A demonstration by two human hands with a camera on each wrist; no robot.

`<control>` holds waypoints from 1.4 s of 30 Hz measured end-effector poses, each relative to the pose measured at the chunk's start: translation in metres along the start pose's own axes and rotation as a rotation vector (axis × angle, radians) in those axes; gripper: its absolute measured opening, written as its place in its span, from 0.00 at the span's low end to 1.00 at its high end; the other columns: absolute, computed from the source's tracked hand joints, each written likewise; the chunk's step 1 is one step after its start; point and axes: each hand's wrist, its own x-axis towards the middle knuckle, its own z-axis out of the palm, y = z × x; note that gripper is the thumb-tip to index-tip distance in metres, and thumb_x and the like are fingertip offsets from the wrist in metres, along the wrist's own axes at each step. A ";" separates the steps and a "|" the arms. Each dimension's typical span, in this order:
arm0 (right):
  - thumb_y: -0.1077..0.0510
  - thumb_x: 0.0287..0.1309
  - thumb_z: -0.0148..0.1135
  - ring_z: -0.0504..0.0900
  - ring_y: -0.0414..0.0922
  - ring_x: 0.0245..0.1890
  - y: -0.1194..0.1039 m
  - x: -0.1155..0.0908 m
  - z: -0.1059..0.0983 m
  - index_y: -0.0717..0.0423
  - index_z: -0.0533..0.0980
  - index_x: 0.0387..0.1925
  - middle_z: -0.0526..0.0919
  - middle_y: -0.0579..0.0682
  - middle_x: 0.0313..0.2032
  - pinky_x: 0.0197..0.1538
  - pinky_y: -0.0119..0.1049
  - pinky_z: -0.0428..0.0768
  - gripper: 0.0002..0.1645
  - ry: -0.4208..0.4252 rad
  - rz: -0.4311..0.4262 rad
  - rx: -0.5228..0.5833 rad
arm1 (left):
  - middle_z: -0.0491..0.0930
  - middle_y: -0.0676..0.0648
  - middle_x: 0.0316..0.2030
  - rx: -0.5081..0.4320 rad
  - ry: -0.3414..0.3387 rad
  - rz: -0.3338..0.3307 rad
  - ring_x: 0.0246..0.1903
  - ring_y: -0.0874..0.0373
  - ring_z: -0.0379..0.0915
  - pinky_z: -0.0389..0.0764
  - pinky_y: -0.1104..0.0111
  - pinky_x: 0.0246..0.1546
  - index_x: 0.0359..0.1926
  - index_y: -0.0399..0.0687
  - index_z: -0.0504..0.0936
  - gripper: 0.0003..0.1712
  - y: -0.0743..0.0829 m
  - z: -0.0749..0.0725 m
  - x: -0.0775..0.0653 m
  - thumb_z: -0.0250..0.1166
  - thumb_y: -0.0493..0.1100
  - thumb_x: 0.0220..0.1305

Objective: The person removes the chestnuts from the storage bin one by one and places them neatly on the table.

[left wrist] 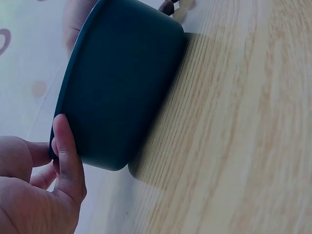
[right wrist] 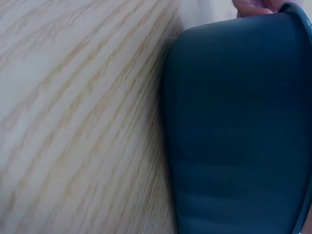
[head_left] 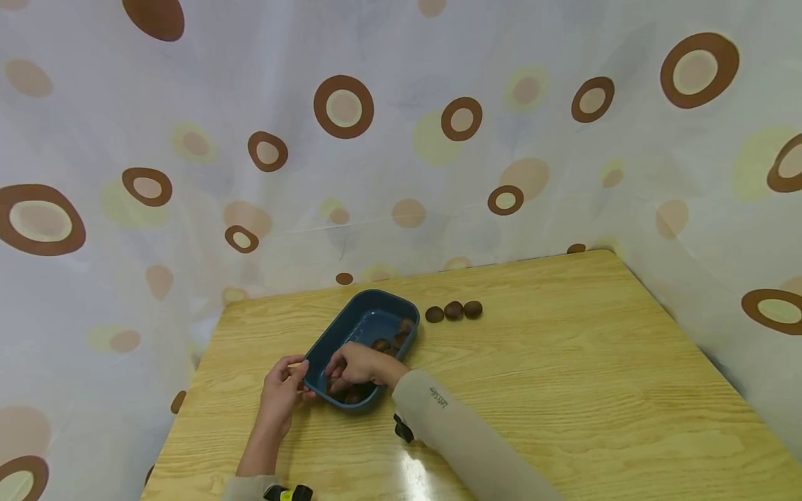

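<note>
A dark blue, deep rectangular bin (head_left: 326, 334) with rounded corners is on the table, set slantwise. Several dark brown round pieces (head_left: 381, 344), like chestnuts or mushroom caps, lie along its right side and near end. My left hand (head_left: 278, 393) grips the bin's rim at the near left corner, thumb at the rim and fingers against the outer wall (left wrist: 117, 87). Inside the bin, my right hand (head_left: 360, 363) reaches down among the brown pieces with bent fingers. Its fingertips are partly hidden, so I cannot tell whether they pinch a piece.
Three brown round pieces (head_left: 454, 311) sit in a row on the wooden table (head_left: 564, 362), just right of the bin's far end. A white sheet (head_left: 401, 174) patterned with brown circles hangs behind the table and on both sides.
</note>
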 end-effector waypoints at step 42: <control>0.59 0.55 0.69 0.81 0.43 0.41 0.012 -0.030 -0.086 0.51 0.81 0.42 0.82 0.47 0.42 0.45 0.35 0.81 0.11 0.189 -0.169 0.192 | 0.68 0.46 0.31 -0.011 0.016 0.020 0.21 0.59 0.72 0.84 0.65 0.25 0.55 0.38 0.74 0.17 0.002 0.003 -0.002 0.59 0.41 0.68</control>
